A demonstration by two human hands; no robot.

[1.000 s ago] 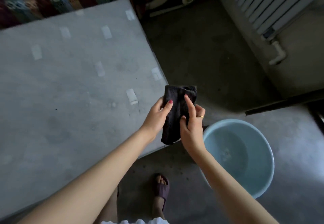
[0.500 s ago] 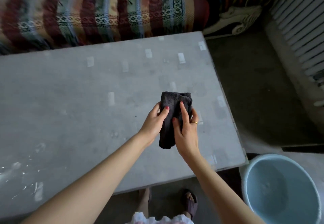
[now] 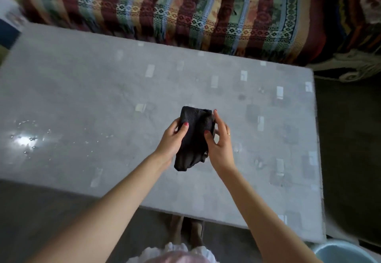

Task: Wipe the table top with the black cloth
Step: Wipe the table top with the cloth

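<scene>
- Black cloth (image 3: 193, 137) is bunched up between your two hands, held above the middle of the table top (image 3: 103, 98) and not touching it as far as you can tell.
- Your left hand (image 3: 173, 139) grips the cloth's left side, thumb pressed across the front and fingers tucked behind it.
- Your right hand (image 3: 219, 141) closes on the cloth's right edge: thumb on the front, forefinger stretched up along the upper corner, a ring (image 3: 228, 133) on one finger.
- The cloth's lower end hangs loose below both palms, tilted down toward your left forearm.
- The table top is a grey slab with pale rectangular marks scattered over it; the surface under the cloth looks dry.
- Water droplets (image 3: 26, 137) and a bright glare sit on the table's far left part, well apart from the cloth.
- A striped patterned blanket (image 3: 195, 9) runs along the table's far edge.
- A light blue basin (image 3: 338, 252) shows at the lower right corner, just beyond the table's near right corner.
- Your feet (image 3: 187, 232) stand on the floor just under the table's near edge; they are blurred.
</scene>
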